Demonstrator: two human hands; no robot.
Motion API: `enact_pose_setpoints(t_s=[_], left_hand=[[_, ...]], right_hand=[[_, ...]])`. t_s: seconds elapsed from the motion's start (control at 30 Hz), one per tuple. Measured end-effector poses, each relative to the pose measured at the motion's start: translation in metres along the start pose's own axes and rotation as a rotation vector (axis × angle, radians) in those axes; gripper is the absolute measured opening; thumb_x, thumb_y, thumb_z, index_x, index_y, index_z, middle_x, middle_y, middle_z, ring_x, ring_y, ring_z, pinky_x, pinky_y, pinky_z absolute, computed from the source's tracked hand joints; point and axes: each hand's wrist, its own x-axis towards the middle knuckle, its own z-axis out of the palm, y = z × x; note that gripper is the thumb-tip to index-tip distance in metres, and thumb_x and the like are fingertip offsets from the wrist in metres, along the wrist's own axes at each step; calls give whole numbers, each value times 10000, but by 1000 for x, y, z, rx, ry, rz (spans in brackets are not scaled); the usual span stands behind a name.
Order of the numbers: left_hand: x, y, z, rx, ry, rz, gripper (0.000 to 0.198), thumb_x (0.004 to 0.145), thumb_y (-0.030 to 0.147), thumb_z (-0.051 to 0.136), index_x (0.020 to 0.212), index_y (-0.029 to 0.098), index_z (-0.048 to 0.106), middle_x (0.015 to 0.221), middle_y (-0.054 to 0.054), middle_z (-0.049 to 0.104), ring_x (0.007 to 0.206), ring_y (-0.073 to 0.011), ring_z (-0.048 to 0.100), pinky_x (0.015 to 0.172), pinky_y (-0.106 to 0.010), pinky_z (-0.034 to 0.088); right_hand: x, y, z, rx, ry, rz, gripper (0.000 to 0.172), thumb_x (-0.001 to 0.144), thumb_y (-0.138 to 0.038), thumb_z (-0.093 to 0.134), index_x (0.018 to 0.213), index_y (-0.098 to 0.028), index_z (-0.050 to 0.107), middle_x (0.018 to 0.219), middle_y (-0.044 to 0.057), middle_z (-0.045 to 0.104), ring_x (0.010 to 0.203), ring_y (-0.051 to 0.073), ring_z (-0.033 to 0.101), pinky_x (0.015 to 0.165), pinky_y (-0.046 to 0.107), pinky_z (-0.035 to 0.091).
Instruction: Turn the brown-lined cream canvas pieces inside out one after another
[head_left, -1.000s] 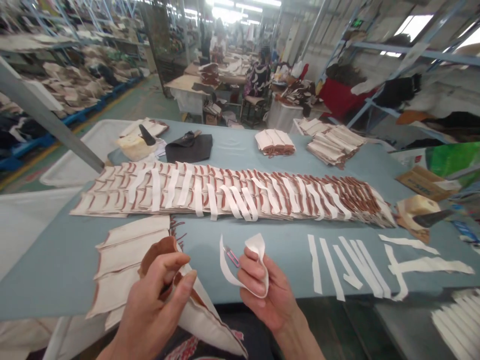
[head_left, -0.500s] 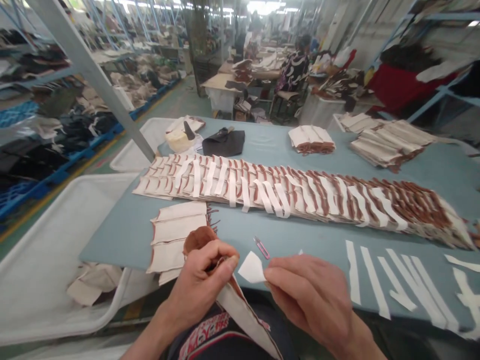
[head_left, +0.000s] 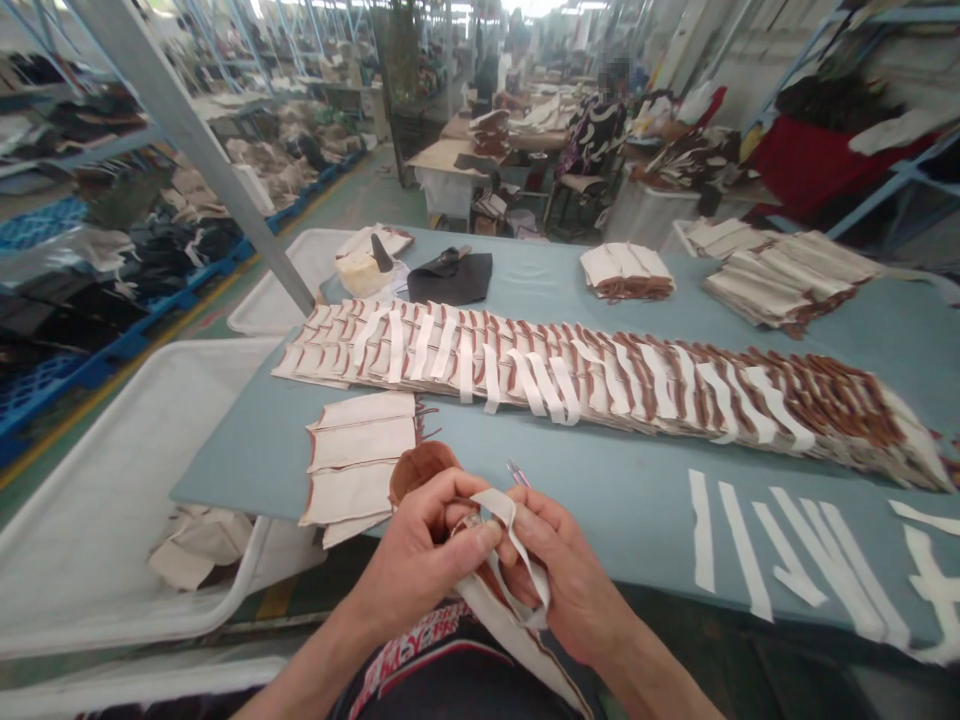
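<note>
Your left hand (head_left: pixel 416 555) pinches tightly on a cream cloth (head_left: pixel 510 635), your right hand (head_left: pixel 566 570) tightly on a white strip (head_left: pixel 514 510), both at the near edge of the table (head_left: pixel 637 470).

Folded fabric piece (head_left: pixel 510 600) between my left hand (head_left: pixel 420 550) and right hand (head_left: pixel 570 570), bottom centre. On the table (head_left: pixel 637 490) ahead: short stack of panels (head_left: pixel 360 465) just left of my hands, cut strips (head_left: pixel 795 550) at right, long overlapped row of pieces (head_left: pixel 570 380) across the middle, more stacks (head_left: pixel 787 280) behind it. Plastic tub (head_left: pixel 127 490) left of the table.
</note>
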Motion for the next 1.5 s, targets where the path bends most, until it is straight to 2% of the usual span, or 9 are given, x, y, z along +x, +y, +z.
enact_pose_setpoints(t_s=[0.3, 0.43, 0.53, 0.63, 0.77, 1.03, 1.2, 1.4, 1.5], left_hand=[[1, -3, 6, 68, 88, -61, 453, 820, 583, 732, 807, 173, 540, 554, 36, 584, 431, -103, 533, 442, -186, 422], [2, 2, -2, 165, 111, -36, 434, 785, 538, 756, 746, 158, 550, 548, 84, 399, 474, -52, 339, 454, -156, 281], [0, 6, -7, 176, 88, -65, 424, 800, 543, 733, 768, 160, 553, 567, 80, 385, 488, -56, 323, 464, -159, 271], [-2, 9, -9, 218, 72, -78, 403, 808, 529, 725, 778, 156, 575, 574, 66, 415, 492, -63, 338, 464, -163, 275], [-3, 10, -7, 297, 92, -80, 362, 808, 489, 703, 773, 153, 572, 587, 62, 418, 497, -65, 337, 464, -165, 276], [-4, 11, -6, 339, 141, -63, 281, 803, 415, 657, 749, 163, 544, 584, 74, 377, 506, -67, 309, 461, -171, 244], [-7, 10, -8, 345, 142, -52, 314, 823, 429, 676, 720, 176, 520, 579, 83, 340, 507, -67, 277, 468, -184, 227], [-13, -1, -22, 90, 67, 25, 290, 900, 455, 601, 1024, 193, 591, 753, 29, 522, 608, -109, 410, 556, -204, 335], [-16, -8, -27, -8, -5, 34, 313, 827, 441, 699, 941, 206, 527, 764, 38, 495, 633, -106, 402, 575, -195, 342]], right_hand=[[-1, 0, -3, 45, -2, 135, 466, 844, -580, 785, 762, -172, 576, 553, -92, 478, 370, 14, 220, 367, 158, 199], [0, -13, -32, -39, -240, 320, 569, 814, -763, 692, 833, -202, 600, 461, -138, 345, 341, 43, 138, 333, 178, 177], [0, -25, -59, -395, -313, 285, 638, 872, -818, 547, 862, -194, 677, 475, -84, 457, 377, 88, 302, 388, 204, 291], [3, -33, -67, -691, -213, 54, 512, 977, -669, 530, 912, -203, 731, 831, 34, 709, 728, 180, 612, 695, 284, 510], [11, -28, -41, -817, -155, -280, 435, 920, -594, 657, 1148, -225, 691, 1213, 70, 701, 1138, 285, 619, 1030, 406, 448], [24, -4, -8, -709, 52, -482, 169, 950, -387, 674, 931, -223, 636, 916, -1, 646, 888, 186, 587, 854, 293, 442], [24, 6, -4, -589, 44, -396, 248, 990, -426, 625, 872, -208, 618, 840, -1, 639, 814, 175, 574, 812, 296, 451], [22, 29, 4, -455, 439, -510, 378, 979, -547, 623, 810, -210, 597, 702, -12, 628, 650, 148, 578, 644, 263, 474], [19, 46, 5, -363, 522, -447, 398, 965, -578, 634, 812, -218, 559, 597, -47, 571, 526, 119, 513, 538, 234, 432]])
